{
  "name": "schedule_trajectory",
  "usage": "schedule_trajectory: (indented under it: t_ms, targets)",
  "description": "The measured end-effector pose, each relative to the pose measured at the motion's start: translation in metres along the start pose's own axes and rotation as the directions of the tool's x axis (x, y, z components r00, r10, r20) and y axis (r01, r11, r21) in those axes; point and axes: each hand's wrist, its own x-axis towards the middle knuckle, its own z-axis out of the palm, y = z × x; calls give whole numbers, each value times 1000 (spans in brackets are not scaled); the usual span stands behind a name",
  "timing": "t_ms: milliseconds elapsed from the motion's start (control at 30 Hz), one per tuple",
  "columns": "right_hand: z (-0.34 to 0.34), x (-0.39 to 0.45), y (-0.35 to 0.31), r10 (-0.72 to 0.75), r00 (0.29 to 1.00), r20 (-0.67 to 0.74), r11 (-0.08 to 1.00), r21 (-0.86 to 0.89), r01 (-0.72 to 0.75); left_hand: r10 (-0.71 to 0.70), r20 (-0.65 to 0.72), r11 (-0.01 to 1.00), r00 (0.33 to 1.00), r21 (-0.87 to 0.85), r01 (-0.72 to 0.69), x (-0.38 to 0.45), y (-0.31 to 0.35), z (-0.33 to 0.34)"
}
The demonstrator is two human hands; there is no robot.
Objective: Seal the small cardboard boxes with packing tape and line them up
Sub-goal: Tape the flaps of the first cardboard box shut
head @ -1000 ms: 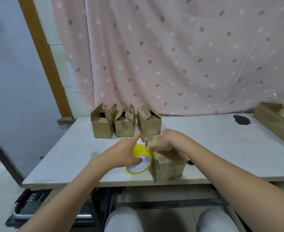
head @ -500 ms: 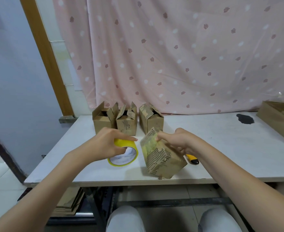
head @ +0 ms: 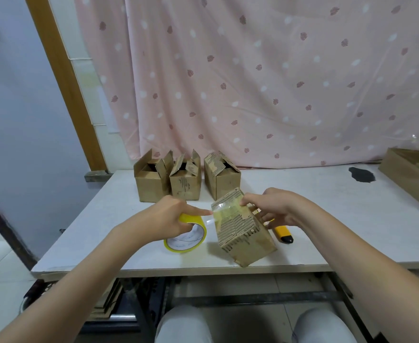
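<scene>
A small cardboard box (head: 243, 233) lies tilted near the table's front edge, with clear tape stretched across its upper end. My right hand (head: 275, 206) holds that box, thumb pressing the tape onto its top. My left hand (head: 166, 216) grips a yellow roll of packing tape (head: 186, 238) just left of the box, forefinger pointing along the strip that runs from roll to box. Three open small boxes stand in a row behind: left (head: 149, 181), middle (head: 185, 183), right (head: 222, 180).
A yellow utility knife (head: 284, 235) lies right of the held box. A larger cardboard box (head: 411, 179) with pale contents sits at the table's right edge, and a black patch (head: 361, 174) marks the white table (head: 327, 206). A pink curtain hangs behind.
The box has been tipped from upright onto a slant. My left hand has drawn the roll leftward from the box, stretching a strip of tape across its top.
</scene>
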Motion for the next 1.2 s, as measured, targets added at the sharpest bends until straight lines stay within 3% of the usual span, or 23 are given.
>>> schedule_trajectory:
  t_ms: [300,367,433,467,533,600,633,767,867,933,967,1033,1100,1200]
  targets:
    - [-20,6,20,43,997,60,999,-14,-42,99,7,994,995,48,-99,25,22,24]
    - [-18,5,25,2,999,-34,987,-163,-7,114,6,992,993,62,-114,33,24,26]
    - [-8,-3,26,-170,961,-220,879,-475,46,116,12,989,993,86,-116,38,26,25]
    - [0,-11,25,-329,904,-274,790,-604,104,113,14,989,993,93,-114,38,26,24]
    - [20,-32,23,-566,814,-135,624,-715,315,110,8,990,994,86,-111,36,28,22]
    - [34,-44,28,-551,832,69,512,-759,402,106,-4,992,994,77,-105,34,27,22]
    - [36,-45,32,-503,859,97,487,-789,375,105,-8,992,994,69,-104,33,28,22]
    - [19,-33,46,-474,880,-44,574,-773,270,115,-11,990,993,80,-113,36,29,25]
    - [14,-25,50,-507,862,-19,563,-765,314,104,-13,992,994,75,-103,38,29,24]
    - [10,-22,50,-536,843,-32,623,-689,370,105,-13,993,994,49,-104,37,29,23]
    - [6,-21,49,-558,824,-101,694,-600,397,99,-17,995,995,29,-99,36,30,22]
    - [-6,-12,48,-555,744,-371,822,-378,425,79,-22,997,997,3,-79,36,32,19]
    - [-19,6,49,-480,692,-539,877,-320,359,76,-17,997,997,17,-76,37,35,16]
    - [-22,31,52,-365,815,-450,851,-517,95,86,12,995,996,49,-87,38,42,11]
